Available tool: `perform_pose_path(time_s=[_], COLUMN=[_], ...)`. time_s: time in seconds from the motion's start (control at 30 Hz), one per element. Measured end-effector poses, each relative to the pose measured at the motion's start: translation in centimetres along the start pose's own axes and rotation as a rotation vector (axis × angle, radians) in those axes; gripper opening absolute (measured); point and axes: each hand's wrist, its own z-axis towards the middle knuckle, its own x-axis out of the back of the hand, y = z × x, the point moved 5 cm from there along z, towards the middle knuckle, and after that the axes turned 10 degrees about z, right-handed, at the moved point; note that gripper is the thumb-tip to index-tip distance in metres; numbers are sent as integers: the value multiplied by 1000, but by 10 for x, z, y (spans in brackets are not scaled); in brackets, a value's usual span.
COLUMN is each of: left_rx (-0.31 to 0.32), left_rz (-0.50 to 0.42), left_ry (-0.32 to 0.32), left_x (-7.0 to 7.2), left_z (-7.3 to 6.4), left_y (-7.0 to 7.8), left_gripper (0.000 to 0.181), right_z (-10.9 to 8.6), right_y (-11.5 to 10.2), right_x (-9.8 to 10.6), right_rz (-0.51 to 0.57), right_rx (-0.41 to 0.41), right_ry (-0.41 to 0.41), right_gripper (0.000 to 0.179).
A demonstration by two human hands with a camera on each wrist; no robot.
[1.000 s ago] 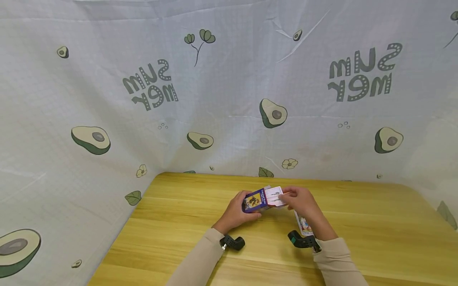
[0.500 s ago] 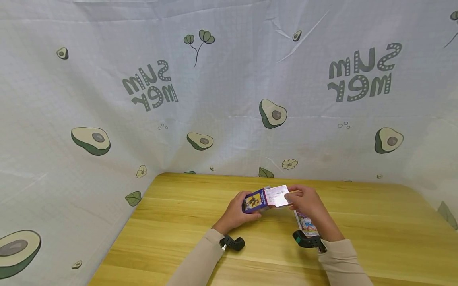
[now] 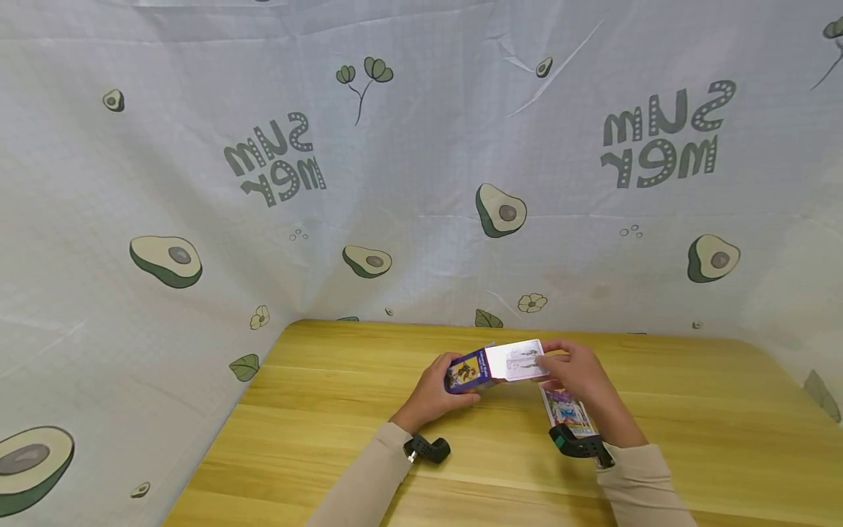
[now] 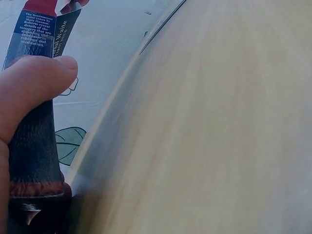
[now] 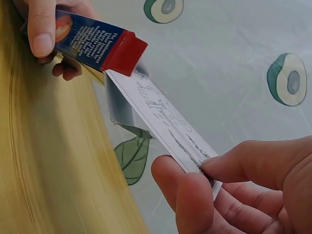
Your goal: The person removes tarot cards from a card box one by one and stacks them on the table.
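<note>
My left hand [image 3: 435, 391] grips a dark blue card box [image 3: 469, 370] with a red end, held a little above the wooden table [image 3: 316, 410]. In the left wrist view the thumb lies along the box [image 4: 36, 122]. My right hand [image 3: 579, 377] pinches a stack of white printed cards [image 3: 523, 360] that sticks halfway out of the box's open end. The right wrist view shows the cards [image 5: 161, 124] between thumb and forefinger, leaving the box [image 5: 97, 44].
A colourful card [image 3: 566, 410] lies flat on the table under my right forearm. An avocado-print cloth [image 3: 421, 161] hangs behind and to the left of the table. Bare wood lies to the left, right and front.
My right hand has moved to the right, and more of the white cards now shows outside the box. The left hand and box stay in place.
</note>
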Motion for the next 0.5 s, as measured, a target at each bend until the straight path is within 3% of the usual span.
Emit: perform_pose_path(time_s=[0.5], left_rx=[14], left_rz=[-12], left_ry=[2], left_x=[1], left_z=[1], left_y=[1], left_gripper=[68], right_z=[0], right_y=[2], right_x=[26], right_rz=[82], right_rx=[-18], right_ry=[28], right_gripper=[46])
